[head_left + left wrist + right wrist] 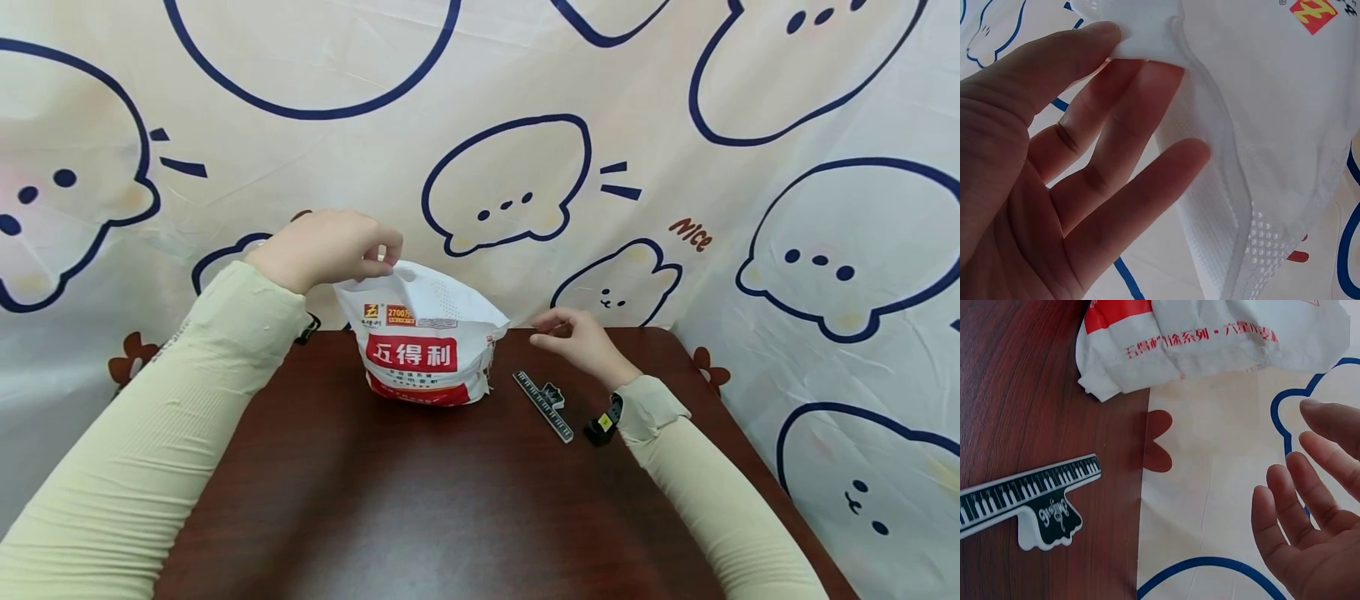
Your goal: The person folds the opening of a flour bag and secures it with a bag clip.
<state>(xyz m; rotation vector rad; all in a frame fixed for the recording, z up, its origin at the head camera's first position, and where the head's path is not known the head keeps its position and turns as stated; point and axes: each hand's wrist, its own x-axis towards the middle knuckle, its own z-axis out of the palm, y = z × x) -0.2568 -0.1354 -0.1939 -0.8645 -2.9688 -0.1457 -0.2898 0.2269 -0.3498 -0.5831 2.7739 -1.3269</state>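
A white flour bag point(411, 354) with red printing stands toward the back of the dark wooden table. At its upper left corner, my left hand point(333, 247) pinches the top edge between thumb and fingers; the left wrist view shows the thumb point(1094, 40) pressing the white plastic against the fingers. My right hand point(577, 340) hovers just right of the bag, apart from it, its fingers loosely bent around nothing. Below that hand lies a long black-and-white clip point(543, 406) with a piano-key pattern, also seen in the right wrist view as a clip point(1035, 497) with a scalloped tab.
The brown tabletop point(420, 508) runs back to a cream cloth point(510, 75) printed with blue-outlined cartoon figures, which hangs behind and at both sides. A black wrist strap point(602, 425) with a yellow mark sits at my right cuff.
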